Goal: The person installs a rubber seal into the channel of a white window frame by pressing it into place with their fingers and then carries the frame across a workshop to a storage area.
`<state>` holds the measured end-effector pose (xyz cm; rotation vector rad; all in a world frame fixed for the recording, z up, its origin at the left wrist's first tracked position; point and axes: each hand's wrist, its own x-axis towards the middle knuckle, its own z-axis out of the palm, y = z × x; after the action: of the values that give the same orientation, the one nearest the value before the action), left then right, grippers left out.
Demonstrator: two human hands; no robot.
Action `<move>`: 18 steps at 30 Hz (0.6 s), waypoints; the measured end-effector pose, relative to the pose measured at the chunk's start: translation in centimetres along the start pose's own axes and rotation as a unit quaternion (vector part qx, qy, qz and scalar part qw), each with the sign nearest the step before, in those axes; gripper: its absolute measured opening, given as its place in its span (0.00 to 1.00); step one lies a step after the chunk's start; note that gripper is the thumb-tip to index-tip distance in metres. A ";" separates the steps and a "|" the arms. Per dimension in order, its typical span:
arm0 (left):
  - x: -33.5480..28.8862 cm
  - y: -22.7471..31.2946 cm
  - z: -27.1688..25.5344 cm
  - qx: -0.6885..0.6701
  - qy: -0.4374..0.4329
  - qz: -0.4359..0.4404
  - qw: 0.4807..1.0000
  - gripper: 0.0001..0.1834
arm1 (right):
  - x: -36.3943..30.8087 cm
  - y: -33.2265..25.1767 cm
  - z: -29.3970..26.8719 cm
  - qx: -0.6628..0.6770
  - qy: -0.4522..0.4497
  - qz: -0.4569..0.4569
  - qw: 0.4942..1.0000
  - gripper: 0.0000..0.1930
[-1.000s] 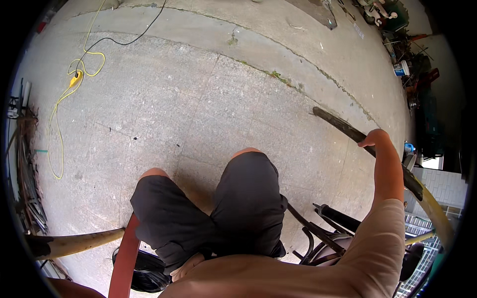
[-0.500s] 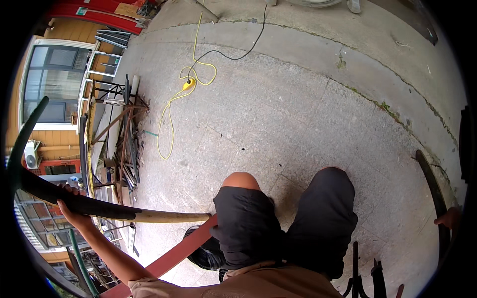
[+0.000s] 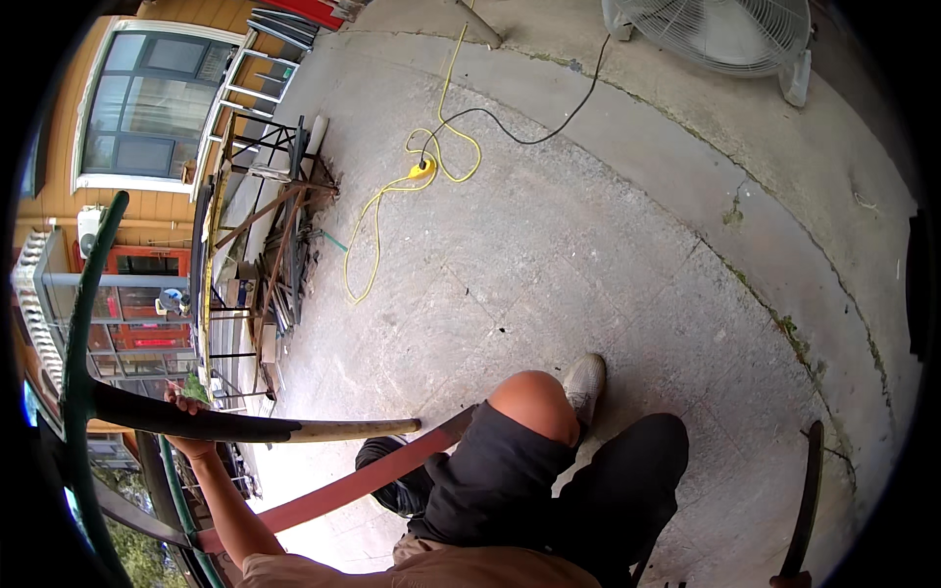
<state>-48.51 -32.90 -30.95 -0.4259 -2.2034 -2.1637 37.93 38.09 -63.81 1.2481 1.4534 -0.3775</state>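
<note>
My left hand is closed round a thick curved bar at the left. Black covering wraps most of that bar, and its end near my leg is pale and bare. The other end joins a green metal tube frame. Below it a reddish-brown strap slants from the frame to my left thigh. At the lower right edge a little of my right hand shows, closed on the lower end of a dark curved bar; most of that hand is out of the picture.
Grey concrete floor stretches ahead. A yellow cord with a yellow socket block lies looped on it, and a black cable runs toward a large fan. Metal racks and scrap line the left, beside a yellow wall with a window.
My view has turned, bringing the fan further in. My left knee has shifted right, and a light shoe now shows. My right hand and its bar have moved toward the lower edge.
</note>
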 end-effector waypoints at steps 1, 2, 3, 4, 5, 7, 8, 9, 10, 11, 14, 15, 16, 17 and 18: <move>-0.2 0.4 -1.5 0.017 0.021 -0.010 1.000 0.15 | -0.6 -1.6 -1.2 -0.014 -0.021 0.035 0.999 0.27; 0.0 -0.2 0.4 0.001 0.040 -0.042 0.998 0.22 | -0.6 -1.7 -1.5 -0.023 -0.028 0.063 0.997 0.30; 0.6 -0.1 0.0 -0.010 0.041 -0.069 0.997 0.28 | -0.4 -1.0 -0.7 -0.027 -0.042 0.071 0.996 0.34; 0.9 -0.1 -1.6 -0.020 0.088 -0.093 0.992 0.29 | 0.0 -0.3 0.6 -0.030 -0.061 0.081 0.994 0.37; 1.3 -0.2 -0.4 -0.020 0.048 -0.120 0.991 0.28 | 0.1 0.1 1.3 -0.033 -0.075 0.093 0.992 0.40; -0.3 0.9 1.2 -0.006 0.139 -0.142 0.980 0.27 | 1.8 0.4 1.4 -0.046 -0.102 0.097 0.989 0.47; 0.0 0.2 1.5 -0.006 0.147 -0.154 0.977 0.27 | 1.3 -0.1 1.1 -0.038 -0.111 0.097 0.988 0.47; -0.3 0.6 1.0 -0.016 0.161 -0.167 0.972 0.27 | 0.8 -0.1 0.7 -0.036 -0.121 0.097 0.987 0.47; -1.0 0.7 1.1 -0.031 0.176 -0.180 0.967 0.27 | 1.1 -0.2 -0.3 -0.032 -0.128 0.094 0.987 0.45; -3.8 -0.3 0.0 -0.050 0.194 -0.178 0.963 0.27 | 1.2 -0.6 -2.3 -0.040 -0.118 0.086 0.988 0.43; -4.8 1.4 -2.1 -0.022 0.234 -0.097 0.967 0.23 | 4.2 -5.3 -3.9 -0.027 -0.181 0.018 0.983 0.37; -6.0 -0.8 -0.2 -0.037 0.249 -0.099 0.963 0.23 | 4.9 -6.3 -5.0 -0.026 -0.184 0.002 0.983 0.35; -7.3 -3.5 2.0 0.049 0.325 -0.073 0.942 0.23 | 6.3 -7.7 -6.5 -0.031 -0.185 -0.019 0.982 0.33; -7.9 -4.6 4.0 0.141 0.393 -0.049 0.908 0.22 | 8.3 -9.5 -8.0 -0.051 -0.187 -0.051 0.980 0.31; -8.3 -3.3 4.9 0.147 0.469 -0.176 0.853 0.24 | 10.4 -11.7 -10.0 -0.095 -0.190 -0.101 0.972 0.29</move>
<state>-40.33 -29.55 -36.10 0.9165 -1.9799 -1.5158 24.89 46.41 -74.18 0.8225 1.2528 -0.5680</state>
